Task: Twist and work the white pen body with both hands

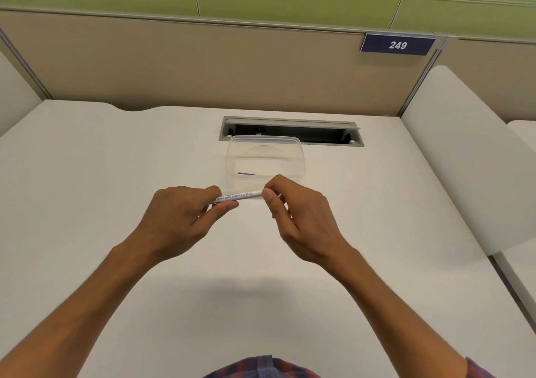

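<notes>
Desk point(116, 174): tube point(235, 197) pinched between fingers point(269, 200).

Soft, even light from above fills the scene, bright without harshness, and the white matte tabletop point(116, 174) shows no glare. A faint, diffuse grey shadow lies on it below the two forearms, and a thinner one sits under the clear plastic rectangular container point(265, 157), whose see-through walls nearly fade into the surface. The wide lens bows the beige partition panel point(203, 67) and the tabletop edges outward near the borders, and fine detail is slightly soft throughout.
</notes>
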The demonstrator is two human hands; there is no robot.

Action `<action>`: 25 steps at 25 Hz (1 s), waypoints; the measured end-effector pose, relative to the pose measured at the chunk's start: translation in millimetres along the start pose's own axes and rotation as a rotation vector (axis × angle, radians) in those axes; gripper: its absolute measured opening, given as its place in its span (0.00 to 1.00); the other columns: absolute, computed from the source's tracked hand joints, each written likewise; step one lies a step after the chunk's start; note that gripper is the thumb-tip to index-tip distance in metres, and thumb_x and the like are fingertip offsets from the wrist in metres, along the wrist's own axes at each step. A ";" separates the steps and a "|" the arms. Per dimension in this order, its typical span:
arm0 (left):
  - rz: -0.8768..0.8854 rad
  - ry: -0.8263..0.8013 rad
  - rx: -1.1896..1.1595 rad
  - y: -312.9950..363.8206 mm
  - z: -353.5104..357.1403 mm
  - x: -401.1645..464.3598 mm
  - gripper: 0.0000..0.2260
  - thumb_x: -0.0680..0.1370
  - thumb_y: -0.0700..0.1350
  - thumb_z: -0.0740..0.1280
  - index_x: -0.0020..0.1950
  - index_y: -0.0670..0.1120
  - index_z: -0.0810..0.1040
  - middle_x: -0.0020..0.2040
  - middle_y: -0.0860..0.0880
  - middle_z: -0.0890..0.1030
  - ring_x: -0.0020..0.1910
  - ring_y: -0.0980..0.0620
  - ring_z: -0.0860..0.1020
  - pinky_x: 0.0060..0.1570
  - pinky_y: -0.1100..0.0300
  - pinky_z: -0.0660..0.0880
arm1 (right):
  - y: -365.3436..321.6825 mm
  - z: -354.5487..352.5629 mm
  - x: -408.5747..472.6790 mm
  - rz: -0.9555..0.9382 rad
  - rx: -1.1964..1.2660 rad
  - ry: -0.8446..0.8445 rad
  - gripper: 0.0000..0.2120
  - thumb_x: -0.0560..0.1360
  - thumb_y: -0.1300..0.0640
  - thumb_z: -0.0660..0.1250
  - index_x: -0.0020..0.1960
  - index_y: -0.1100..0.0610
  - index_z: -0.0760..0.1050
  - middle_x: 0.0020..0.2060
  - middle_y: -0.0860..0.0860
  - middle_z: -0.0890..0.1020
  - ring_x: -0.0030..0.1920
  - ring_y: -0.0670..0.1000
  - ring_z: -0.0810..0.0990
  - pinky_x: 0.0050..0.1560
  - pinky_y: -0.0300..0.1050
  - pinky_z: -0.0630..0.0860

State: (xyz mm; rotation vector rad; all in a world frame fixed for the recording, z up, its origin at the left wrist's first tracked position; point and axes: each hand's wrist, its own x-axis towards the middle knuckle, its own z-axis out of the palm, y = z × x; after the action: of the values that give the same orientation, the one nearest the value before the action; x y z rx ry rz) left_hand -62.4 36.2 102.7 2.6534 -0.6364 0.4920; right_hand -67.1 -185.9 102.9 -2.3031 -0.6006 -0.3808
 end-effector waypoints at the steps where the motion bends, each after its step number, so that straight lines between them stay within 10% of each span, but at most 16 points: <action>1: 0.000 -0.012 -0.028 -0.3 -0.4 -0.2 0.20 0.77 0.60 0.56 0.34 0.47 0.71 0.23 0.53 0.64 0.23 0.49 0.64 0.24 0.58 0.61 | 0.6 -0.8 0.3 -0.042 -0.034 0.003 0.12 0.83 0.50 0.53 0.45 0.53 0.70 0.33 0.45 0.73 0.33 0.53 0.73 0.33 0.54 0.74; 11: 0.115 0.142 0.171 4.7 0.0 -0.9 0.17 0.79 0.54 0.62 0.36 0.45 0.77 0.25 0.50 0.73 0.21 0.47 0.69 0.21 0.60 0.60 | 0.2 5.8 1.4 0.272 0.508 -0.067 0.17 0.83 0.53 0.57 0.38 0.58 0.68 0.29 0.48 0.72 0.29 0.48 0.77 0.35 0.47 0.71; 25: -0.238 -0.183 -0.698 28.7 36.3 -11.5 0.09 0.81 0.49 0.58 0.50 0.51 0.78 0.39 0.52 0.82 0.40 0.52 0.78 0.43 0.62 0.73 | -3.8 26.6 9.4 0.402 0.796 0.377 0.04 0.78 0.57 0.70 0.48 0.53 0.84 0.42 0.43 0.85 0.43 0.42 0.83 0.38 0.35 0.78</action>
State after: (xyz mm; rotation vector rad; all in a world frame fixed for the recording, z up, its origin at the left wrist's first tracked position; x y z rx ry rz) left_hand -77.1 1.2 73.9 2.0710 -0.4272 -0.0495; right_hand -58.5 -161.8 90.5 -1.4787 -0.0559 -0.2952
